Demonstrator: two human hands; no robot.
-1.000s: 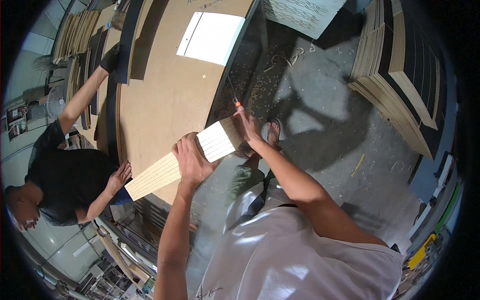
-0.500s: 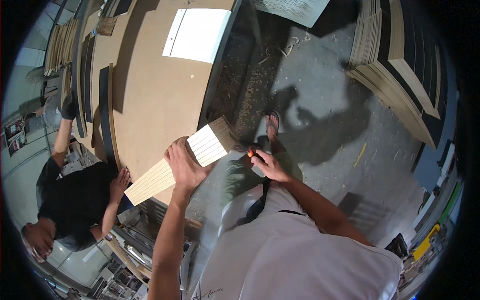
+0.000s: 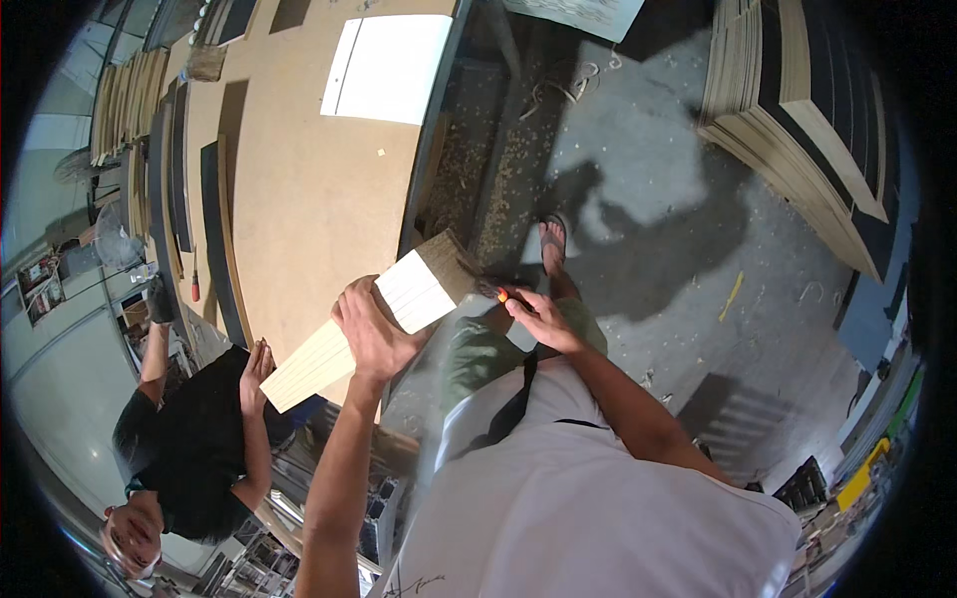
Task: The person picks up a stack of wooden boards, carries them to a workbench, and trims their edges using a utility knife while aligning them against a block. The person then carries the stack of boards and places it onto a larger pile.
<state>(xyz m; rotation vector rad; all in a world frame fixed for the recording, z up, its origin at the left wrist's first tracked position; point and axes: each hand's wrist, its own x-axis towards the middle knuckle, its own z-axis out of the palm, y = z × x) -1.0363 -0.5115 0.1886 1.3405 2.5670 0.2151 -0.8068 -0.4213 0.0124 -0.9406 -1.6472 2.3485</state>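
Observation:
My left hand point(image 3: 371, 334) is wrapped over a bundle of thin, pale wooden strips point(image 3: 417, 295) laid side by side. The bundle slants across the near edge of the table, and its far right end face is darker brown. My right hand point(image 3: 541, 325) is closed round a small tool with an orange and black handle point(image 3: 502, 295). A dark, blurred part of that tool points at the brown end of the strips; I cannot make out its kind or whether it touches the wood.
On the tan tabletop point(image 3: 309, 189) lie a white sheet point(image 3: 387, 68), dark-faced boards point(image 3: 211, 239) and a red-handled tool point(image 3: 195, 289). A co-worker point(image 3: 189, 448) stands at the left, one hand near the strips' left end. Stacked panels point(image 3: 768, 149) stand at the right. Wood chips litter the floor.
The co-worker has shifted lower in the view, the gloved hand back from the boards, and the red-handled tool now shows there. My hands, the strips and my tool have barely moved.

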